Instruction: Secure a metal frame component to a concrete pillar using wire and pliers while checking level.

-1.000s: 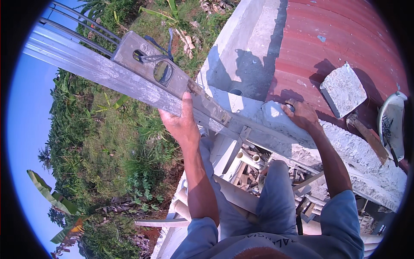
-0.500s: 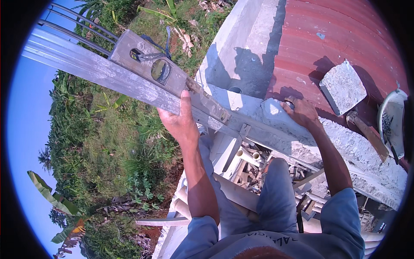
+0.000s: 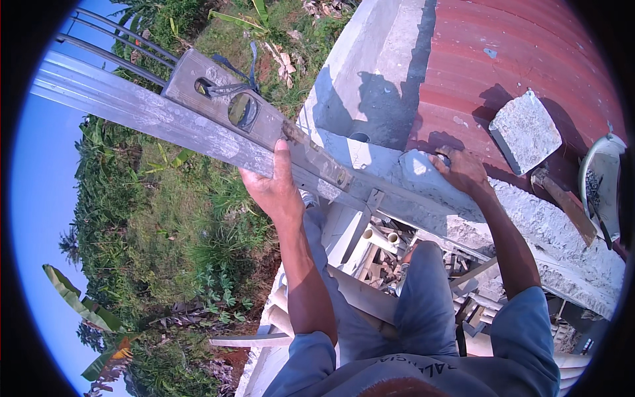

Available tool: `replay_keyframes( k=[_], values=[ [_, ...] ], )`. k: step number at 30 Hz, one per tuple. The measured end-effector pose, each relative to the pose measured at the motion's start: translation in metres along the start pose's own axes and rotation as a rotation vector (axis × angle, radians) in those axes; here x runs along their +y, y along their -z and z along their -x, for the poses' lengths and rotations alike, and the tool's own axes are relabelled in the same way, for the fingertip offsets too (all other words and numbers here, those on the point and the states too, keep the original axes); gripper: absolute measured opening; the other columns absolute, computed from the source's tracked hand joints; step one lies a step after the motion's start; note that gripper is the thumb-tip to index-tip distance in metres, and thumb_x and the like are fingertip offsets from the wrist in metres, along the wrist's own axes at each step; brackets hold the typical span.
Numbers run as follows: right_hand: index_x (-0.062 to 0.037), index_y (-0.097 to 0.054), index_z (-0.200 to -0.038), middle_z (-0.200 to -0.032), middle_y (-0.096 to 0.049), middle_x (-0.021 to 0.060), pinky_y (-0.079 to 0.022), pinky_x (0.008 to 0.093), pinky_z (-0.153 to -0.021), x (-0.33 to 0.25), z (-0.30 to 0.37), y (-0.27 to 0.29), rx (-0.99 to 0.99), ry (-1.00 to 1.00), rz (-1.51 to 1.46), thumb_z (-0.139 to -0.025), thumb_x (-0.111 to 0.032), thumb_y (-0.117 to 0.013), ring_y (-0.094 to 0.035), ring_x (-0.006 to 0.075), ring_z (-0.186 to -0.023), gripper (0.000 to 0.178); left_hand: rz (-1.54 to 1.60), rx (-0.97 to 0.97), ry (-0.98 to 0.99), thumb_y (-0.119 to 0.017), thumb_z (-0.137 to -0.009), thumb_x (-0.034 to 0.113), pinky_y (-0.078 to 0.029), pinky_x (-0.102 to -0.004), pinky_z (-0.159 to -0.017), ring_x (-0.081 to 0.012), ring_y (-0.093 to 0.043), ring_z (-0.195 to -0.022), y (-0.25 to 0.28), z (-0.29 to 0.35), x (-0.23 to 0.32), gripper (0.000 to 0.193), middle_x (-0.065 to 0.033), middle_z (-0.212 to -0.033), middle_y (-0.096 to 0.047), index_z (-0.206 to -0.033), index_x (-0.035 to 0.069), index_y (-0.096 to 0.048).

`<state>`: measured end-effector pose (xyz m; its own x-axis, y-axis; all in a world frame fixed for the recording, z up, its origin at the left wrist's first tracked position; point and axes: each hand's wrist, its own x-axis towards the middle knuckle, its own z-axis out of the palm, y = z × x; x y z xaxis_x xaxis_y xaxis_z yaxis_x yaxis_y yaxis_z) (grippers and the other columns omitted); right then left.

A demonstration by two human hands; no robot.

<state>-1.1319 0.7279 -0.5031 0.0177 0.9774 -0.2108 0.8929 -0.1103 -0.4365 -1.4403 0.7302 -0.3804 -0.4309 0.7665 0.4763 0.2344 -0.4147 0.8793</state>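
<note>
Long grey mortar-smeared metal straightedge bar (image 3: 152,116): running from 10 o'clock near the rim down toward centre, far end over open air above greenery, near end resting on the wall top. Judged stiff, fairly light for its length, gritty rather than slippery; prone to tipping outward from the overhang, so best held near the supported end, close to where it meets the wall.

Weathered wooden spirit level with oval vial windows (image 3: 254,119): lying flat along the bar's upper face, touching it, at about 11 o'clock from centre. Judged rigid and moderately light, vials fragile; best gripped by the body, clear of the windows. Dark blue strap (image 3: 231,69) hanging from its far end.

Left hand (image 3: 274,192): just left of centre, clamped on bar and level together, thumb up across the level's lower end, fingers wrapped from below.

Right hand (image 3: 463,172): at 2 o'clock from centre, well apart from the left, closed over the grey concrete wall top (image 3: 529,212), with a small dark object under the fingers; kind cannot be told.

Outward: grey square concrete block (image 3: 526,129) on red-brown corrugated roofing (image 3: 516,46), 2 o'clock. Wooden-handled tool (image 3: 562,205) and pale rounded pan (image 3: 598,185) at 3 o'clock. Pale pipes and timber offcuts (image 3: 377,241) below the wall, near centre. Thin steel rods (image 3: 112,49) at 10 o'clock, beside the bar. Green vegetation (image 3: 152,238) far below, 8 o'clock.
</note>
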Motion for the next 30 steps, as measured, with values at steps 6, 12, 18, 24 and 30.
replay_keyframes(
  k=[6,12,18,24,30],
  values=[
    [-0.0087,-0.059,-0.127,-0.122,-0.061,0.0183,-0.037,0.0442,-0.104,-0.0026,0.0011,0.0015,-0.006,-0.010,0.001,-0.093,-0.058,-0.044,-0.053,0.0332,-0.118,0.062,-0.004,0.001,0.015,-0.067,-0.088,0.009,-0.047,-0.0320,-0.088,-0.0173,-0.060,-0.095,0.0002,0.0001,-0.0010,0.040,-0.0131,-0.108,-0.062,-0.120,-0.005,-0.048],
    [-0.0086,-0.060,-0.126,-0.122,-0.061,0.0192,-0.039,0.0446,-0.103,-0.0022,0.0009,0.0009,0.005,-0.008,0.008,-0.092,-0.057,-0.046,-0.054,0.0343,-0.117,0.061,0.003,0.001,0.019,-0.067,-0.088,0.009,-0.046,-0.0319,-0.088,-0.0174,-0.059,-0.095,0.0002,0.0003,0.0002,0.040,-0.0130,-0.109,-0.062,-0.121,-0.005,-0.048],
    [-0.0094,-0.060,-0.126,-0.121,-0.061,0.0199,-0.040,0.0449,-0.102,-0.0032,0.0020,0.0020,0.013,-0.007,-0.010,-0.092,-0.057,-0.046,-0.054,0.0349,-0.117,0.060,0.002,0.005,0.015,-0.067,-0.088,0.009,-0.046,-0.0319,-0.088,-0.0173,-0.059,-0.095,0.0002,0.0009,0.0019,0.039,-0.0125,-0.108,-0.062,-0.119,-0.004,-0.049],
    [-0.0100,-0.060,-0.126,-0.121,-0.061,0.0199,-0.040,0.0448,-0.102,-0.0035,0.0019,0.0023,0.003,-0.016,-0.001,-0.092,-0.057,-0.046,-0.054,0.0350,-0.117,0.060,-0.003,0.009,0.018,-0.067,-0.088,0.009,-0.047,-0.0312,-0.087,-0.0170,-0.059,-0.094,-0.0009,0.0010,0.0038,0.038,-0.0123,-0.107,-0.062,-0.118,-0.004,-0.049],
    [-0.0090,-0.059,-0.127,-0.121,-0.061,0.0196,-0.040,0.0456,-0.102,-0.0027,0.0011,0.0006,0.014,0.003,0.000,-0.092,-0.060,-0.045,-0.054,0.0345,-0.117,0.063,0.011,0.006,0.002,-0.067,-0.088,0.009,-0.048,-0.0312,-0.086,-0.0174,-0.060,-0.093,0.0004,0.0006,0.0022,0.038,-0.0126,-0.106,-0.062,-0.119,-0.005,-0.049]
  ],
)
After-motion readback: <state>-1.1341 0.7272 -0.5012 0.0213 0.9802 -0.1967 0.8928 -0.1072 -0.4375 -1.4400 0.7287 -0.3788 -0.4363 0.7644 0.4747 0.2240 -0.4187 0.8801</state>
